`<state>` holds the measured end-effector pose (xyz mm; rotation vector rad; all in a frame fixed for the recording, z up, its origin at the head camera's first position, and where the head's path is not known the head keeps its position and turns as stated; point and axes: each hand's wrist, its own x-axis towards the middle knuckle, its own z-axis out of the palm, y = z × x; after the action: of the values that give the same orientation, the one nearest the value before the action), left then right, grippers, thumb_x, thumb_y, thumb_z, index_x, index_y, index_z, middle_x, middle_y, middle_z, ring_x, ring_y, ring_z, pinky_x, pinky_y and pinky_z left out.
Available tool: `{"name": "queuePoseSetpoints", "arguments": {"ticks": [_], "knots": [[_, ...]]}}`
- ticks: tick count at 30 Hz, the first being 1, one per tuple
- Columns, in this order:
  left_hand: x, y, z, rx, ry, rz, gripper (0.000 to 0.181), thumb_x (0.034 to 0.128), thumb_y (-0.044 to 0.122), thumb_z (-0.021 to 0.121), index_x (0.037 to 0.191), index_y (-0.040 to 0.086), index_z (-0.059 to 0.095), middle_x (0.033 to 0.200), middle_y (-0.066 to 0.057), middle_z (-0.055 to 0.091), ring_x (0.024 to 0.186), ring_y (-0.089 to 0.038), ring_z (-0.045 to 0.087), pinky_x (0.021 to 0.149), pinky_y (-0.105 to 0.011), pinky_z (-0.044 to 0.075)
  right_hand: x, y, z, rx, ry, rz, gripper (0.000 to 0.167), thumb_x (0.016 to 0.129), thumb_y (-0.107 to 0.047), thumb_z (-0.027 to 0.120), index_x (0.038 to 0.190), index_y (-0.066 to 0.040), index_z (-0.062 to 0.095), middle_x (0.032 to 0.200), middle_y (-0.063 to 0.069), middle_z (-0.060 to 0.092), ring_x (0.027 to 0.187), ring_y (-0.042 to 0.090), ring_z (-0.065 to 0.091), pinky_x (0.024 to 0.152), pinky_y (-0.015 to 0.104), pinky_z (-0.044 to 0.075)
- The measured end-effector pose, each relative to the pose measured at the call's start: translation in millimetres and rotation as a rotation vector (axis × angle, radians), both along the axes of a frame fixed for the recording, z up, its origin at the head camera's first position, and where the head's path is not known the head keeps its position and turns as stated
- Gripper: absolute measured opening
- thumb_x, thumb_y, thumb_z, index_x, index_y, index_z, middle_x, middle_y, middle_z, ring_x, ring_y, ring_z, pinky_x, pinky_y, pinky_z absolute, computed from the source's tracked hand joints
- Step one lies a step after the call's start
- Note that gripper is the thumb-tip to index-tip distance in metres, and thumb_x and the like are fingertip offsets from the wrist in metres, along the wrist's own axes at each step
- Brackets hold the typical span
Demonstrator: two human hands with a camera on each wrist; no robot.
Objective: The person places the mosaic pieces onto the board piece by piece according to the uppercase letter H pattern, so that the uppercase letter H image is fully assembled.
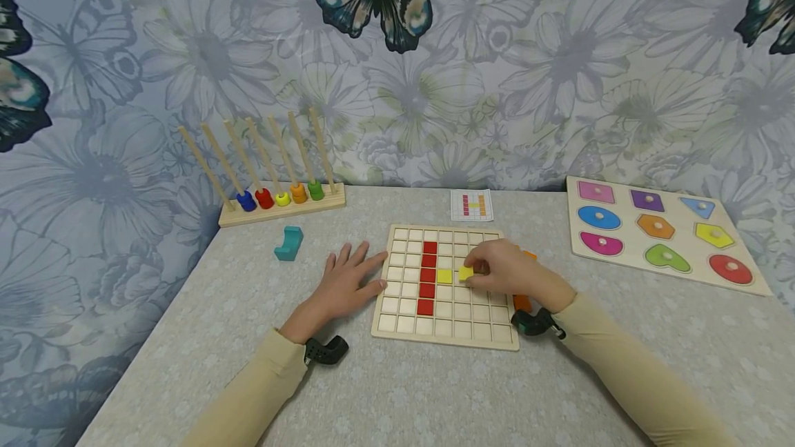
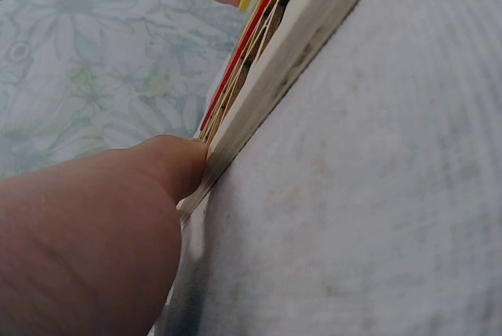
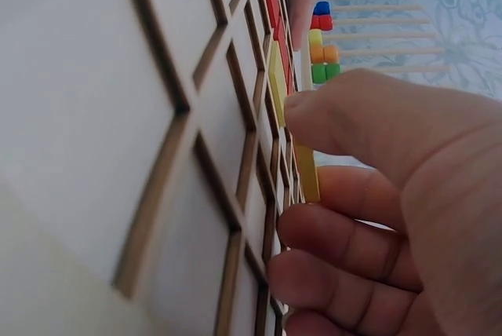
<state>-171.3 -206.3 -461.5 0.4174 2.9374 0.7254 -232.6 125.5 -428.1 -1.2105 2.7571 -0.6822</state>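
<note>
A square wooden grid board (image 1: 404,325) lies on the table, with a column of several red tiles (image 1: 426,274) in its cells and one yellow tile (image 1: 444,276) just right of them. My right hand (image 1: 511,269) pinches a second yellow tile (image 1: 465,274) between thumb and fingers over the board. In the right wrist view this pinched yellow tile (image 3: 308,173) stands tilted to the grid; the left wrist view shows its edge too. Fingers spread, my left hand (image 1: 344,287) rests on the table, its thumb and index finger touching the board's left edge.
Orange tiles (image 1: 522,303) lie right of the board, partly hidden by my right hand. Behind it is a small pattern card (image 1: 472,216). A peg stand with coloured beads (image 1: 286,212) and a teal block (image 1: 289,244) are at left; a shape puzzle (image 1: 627,254) lies at right.
</note>
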Motion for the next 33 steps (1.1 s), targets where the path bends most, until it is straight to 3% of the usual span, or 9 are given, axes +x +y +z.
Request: {"name": "queuePoseSetpoints", "arguments": {"ticks": [33], "knots": [[-0.5,-0.3,0.6,0.003,-0.002,0.0,0.061,0.1029,0.042,0.058,0.158,0.021,0.043,0.169,-0.023,0.021,0.156,-0.053,0.005,0.12,-0.075,0.003,0.8,-9.7,1.4,0.037,-0.04,-0.006,0.017,0.082,-0.019,0.084,0.092,-0.008,0.077,0.078,-0.001,0.06,0.071,0.009,0.047,0.065,0.022,0.041]]}}
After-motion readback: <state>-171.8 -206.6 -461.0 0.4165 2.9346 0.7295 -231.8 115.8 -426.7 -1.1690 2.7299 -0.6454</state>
